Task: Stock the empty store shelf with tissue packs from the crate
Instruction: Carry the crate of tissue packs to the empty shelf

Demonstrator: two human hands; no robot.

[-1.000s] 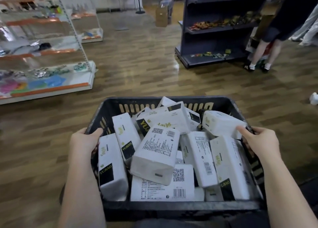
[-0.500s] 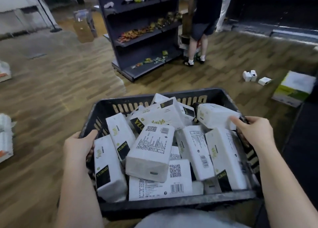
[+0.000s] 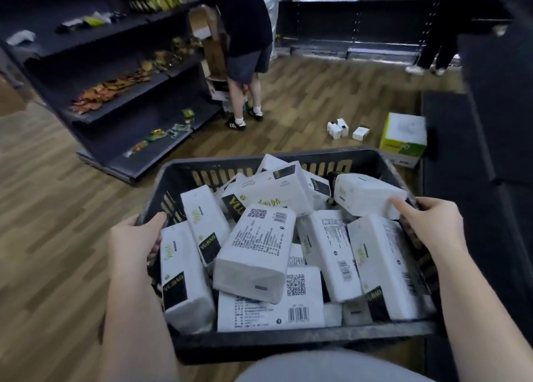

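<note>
A black slotted crate [image 3: 302,340] is held in front of my body, heaped with several white tissue packs [image 3: 253,252] with black-and-gold labels. My left hand [image 3: 135,237] grips the crate's left rim, thumb over the top edge. My right hand [image 3: 427,217] grips the right rim, its thumb lying against a tissue pack [image 3: 363,195] at the back right. A dark, bare shelf unit [image 3: 473,139] stands at the right edge of the view, close to the crate.
A dark shelf unit [image 3: 115,93] with snack packets stands ahead left, a person [image 3: 239,50] beside it. Small white boxes [image 3: 346,129] and a yellow-and-white carton [image 3: 403,139] lie on the wooden floor ahead. Another person's legs [image 3: 432,56] are at the far right.
The view has swung to the right with the crate carried along: the white shelves on the left are gone, and the dark shelves, floor boxes and carton have come closer.
</note>
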